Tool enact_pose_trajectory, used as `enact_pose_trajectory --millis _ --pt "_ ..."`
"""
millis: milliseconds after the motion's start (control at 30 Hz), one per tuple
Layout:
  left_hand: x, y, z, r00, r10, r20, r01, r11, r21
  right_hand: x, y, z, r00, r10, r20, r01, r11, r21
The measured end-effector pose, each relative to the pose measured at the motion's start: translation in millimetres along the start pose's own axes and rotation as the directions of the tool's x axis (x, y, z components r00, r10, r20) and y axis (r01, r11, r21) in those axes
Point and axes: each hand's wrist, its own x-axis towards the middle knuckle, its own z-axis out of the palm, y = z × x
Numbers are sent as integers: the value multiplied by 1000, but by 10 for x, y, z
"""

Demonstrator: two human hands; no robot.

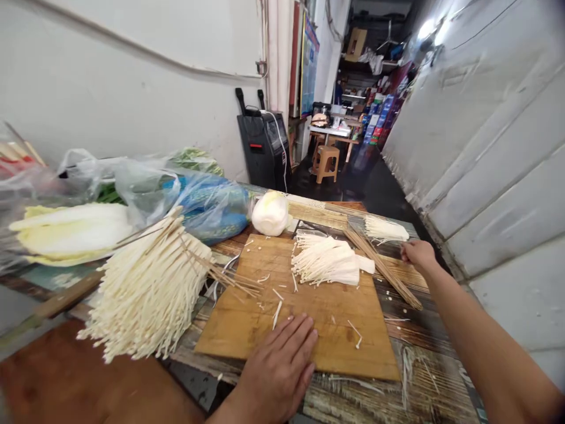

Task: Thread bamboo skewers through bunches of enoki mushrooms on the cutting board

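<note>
Progress: at our left lies a large heap of enoki (150, 288), thin sticks jutting from it, some tips reaching over the cutting board (318, 309); we judge this the finished share, and the bigger one, though an exact count is beyond us; still unworked, it seems, are a loose enoki bunch (324, 259) on the far right part of the board and a smaller bunch (385, 228) on the table beyond; a sheaf of bare skewers (384, 268) lies between the two, so sticks remain as well.

Hands: our left hand (282, 359) is open, palm down, fingers spread flat on the board's near part; our right hand (417, 254) is curled just beside the butt end of the smaller bunch; whether it grips anything we cannot tell.

Surface: worn wooden table (424, 359), streaky planks; stray stems and crumbs on board and wood; a round pale vegetable (271, 213) at the board's far edge; a cut cabbage (75, 229) and a blue bag (216, 206) at far left, amid clear plastic.

Room: narrow, pale-walled; black speaker (262, 147) by the left wall; tan stool (326, 164) on dark floor; stacked boxes (377, 121) and shelving deeper in; bright lamps upper right.
</note>
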Motion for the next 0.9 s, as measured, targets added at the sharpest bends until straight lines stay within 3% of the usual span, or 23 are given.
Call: enact_pose_trajectory --millis 100,167,267,333,433,500,600,700,800,900 --pt "5 14 -20 999 -22 39 23 999 -24 -97 -28 -102 1000 -15 -19 10 971 -240" --pt "3 23 -26 998 -35 58 38 998 -42 -208 -168 -149 992 -128 -14 115 927 -356" --pt "-6 35 -21 996 -54 75 59 996 -69 -427 -509 -81 910 -368 192 415 804 -426" --pt "-13 41 -8 995 -61 80 68 994 -84 -565 -759 54 839 -419 346 532 765 -364" --pt "-29 39 21 995 -62 83 71 992 -104 -693 -1057 294 792 -388 471 544 799 -256" --pt "-49 32 38 995 -62 76 70 991 -116 -724 -1173 413 798 -348 492 521 810 -271" --pt "-81 34 26 995 -62 73 72 987 -141 -739 -1226 481 821 -297 487 492 802 -340" --pt "-24 68 -58 995 -75 71 87 978 -191 -759 -1187 459 808 -306 503 504 802 -322" --pt "254 74 -149 985 -158 62 168 962 -215 -782 -1142 430 799 -329 504 504 823 -262" --pt "744 -59 -130 941 -311 135 330 931 -158 -789 -1154 425 819 -322 474 464 859 -218"
